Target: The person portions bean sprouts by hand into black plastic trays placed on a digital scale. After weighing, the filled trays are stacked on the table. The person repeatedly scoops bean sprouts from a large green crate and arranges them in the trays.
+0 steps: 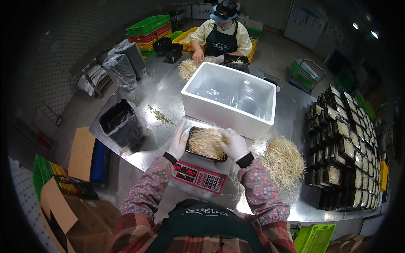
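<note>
A black plastic tray (207, 157) heaped with pale bean sprouts (206, 141) sits on the metal platform of a red digital scale (199, 177). My left hand (178, 141), in a white glove, lies along the tray's left side, thumb apart from the straight fingers. From the right, my gloved right hand (234, 144) has its fingers curled on sprouts at the tray's right end; its fingertips are partly hidden among the strands. A loose pile of bean sprouts (283, 161) rests on the steel table (164, 132) to the right of that hand.
Beyond the scale stands a white foam box (226, 109) with clear plastic inside. Nested black trays (117, 117) in plastic stand left. Filled trays (345, 148) are stacked high at right. Across the table a person (223, 34) handles sprouts. Cardboard boxes (85, 218) stand at lower left.
</note>
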Available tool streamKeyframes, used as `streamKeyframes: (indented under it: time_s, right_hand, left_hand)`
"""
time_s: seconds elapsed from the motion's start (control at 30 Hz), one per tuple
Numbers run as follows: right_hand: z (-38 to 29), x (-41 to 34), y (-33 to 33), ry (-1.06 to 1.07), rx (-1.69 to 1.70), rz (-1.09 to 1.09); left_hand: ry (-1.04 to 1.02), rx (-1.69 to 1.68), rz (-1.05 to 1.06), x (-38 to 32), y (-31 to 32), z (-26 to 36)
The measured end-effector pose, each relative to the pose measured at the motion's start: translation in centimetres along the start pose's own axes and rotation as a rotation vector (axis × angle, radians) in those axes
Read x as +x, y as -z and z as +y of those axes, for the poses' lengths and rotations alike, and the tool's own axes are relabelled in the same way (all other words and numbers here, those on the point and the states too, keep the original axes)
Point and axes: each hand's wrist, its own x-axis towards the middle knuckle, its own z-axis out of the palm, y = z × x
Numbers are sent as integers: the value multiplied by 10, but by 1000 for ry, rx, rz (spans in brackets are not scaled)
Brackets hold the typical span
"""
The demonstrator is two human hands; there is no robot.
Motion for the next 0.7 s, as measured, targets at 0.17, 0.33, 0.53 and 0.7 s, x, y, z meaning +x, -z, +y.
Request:
streamKeyframes:
  time_s: [0.17,0.33,0.53,0.7]
  right_hand:
    - [-11,-8,-69,68,-144,-130]
    - [-1,-5,-55,76,17,-256]
    - [4,-20,20,-131,425,-178]
    - [42,-40,51,-356,432,-3]
  left_hand:
    - [-192,381,-174,1,-30,-15]
    - [-175,500,-189,-5,-35,-11]
    - [-75,55,-93,1,0,9]
    - [-101,124,9,26,57,8]
